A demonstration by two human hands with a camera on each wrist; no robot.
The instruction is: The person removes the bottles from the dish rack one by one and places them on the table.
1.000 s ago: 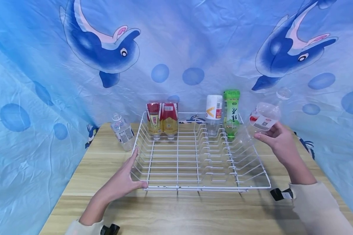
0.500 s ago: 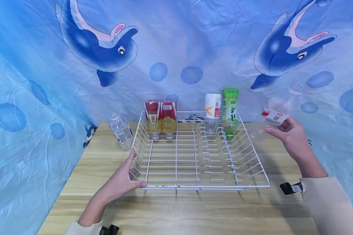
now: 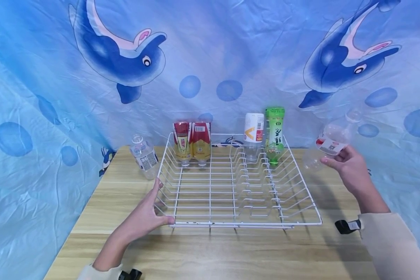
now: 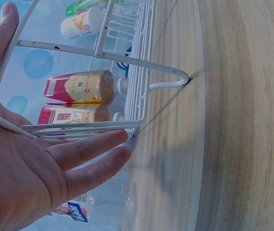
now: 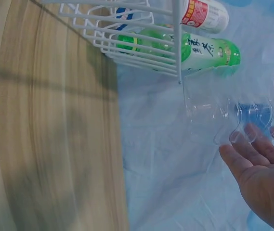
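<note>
My right hand [image 3: 351,169] grips a clear plastic bottle [image 3: 330,144] with a white and red label. The bottle tilts, neck up to the right, beyond the right side of a white wire dish rack [image 3: 210,223]. In the right wrist view, its transparent base [image 5: 206,108] shows beside the fingers. My left hand [image 3: 143,214] rests against the rack's front left corner. The thumb lies on the front rim and the fairly straight fingers [image 4: 96,149] lie along the left side.
Inside the rack's back, two red-and-gold bottles [image 3: 201,142], a white-labelled bottle [image 3: 254,132] and a green bottle [image 3: 275,134] stand upside down. Left of it, another clear bottle [image 3: 145,157] leans on the wooden table [image 3: 210,256]. A blue dolphin-print curtain [image 3: 210,50] hangs behind.
My right hand has carried the clear bottle rightward, away from the rack, then slightly lower. The left hand stays at the rack's corner.
</note>
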